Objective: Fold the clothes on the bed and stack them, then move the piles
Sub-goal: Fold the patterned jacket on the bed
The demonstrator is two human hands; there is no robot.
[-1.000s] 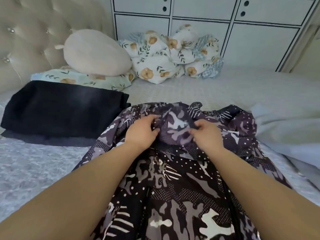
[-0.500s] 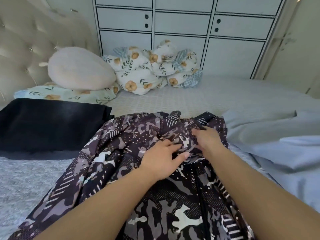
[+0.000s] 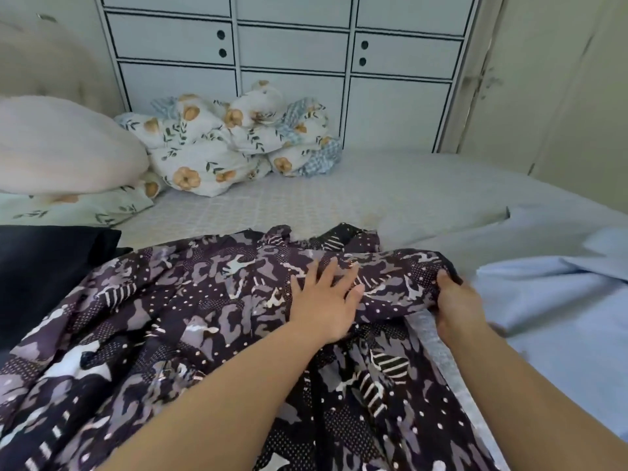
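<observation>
Lying at the far left of the bed (image 3: 390, 195) is a folded black cloth (image 3: 44, 266), with a pale cushion (image 3: 64, 147) and a floral pillow (image 3: 78, 207) behind it and a bundled floral quilt (image 3: 224, 144) against the white cabinet (image 3: 292, 52). A patterned purple garment (image 3: 163, 317) spreads over the bed's near middle. The left hand (image 3: 323, 300) lies flat on it, fingers spread, pressing the cloth down. Just beside, the right hand (image 3: 457, 300) grips the garment's right edge, fingers curled into the fabric. Light blue fabric (image 3: 557, 294) lies rumpled at the right
</observation>
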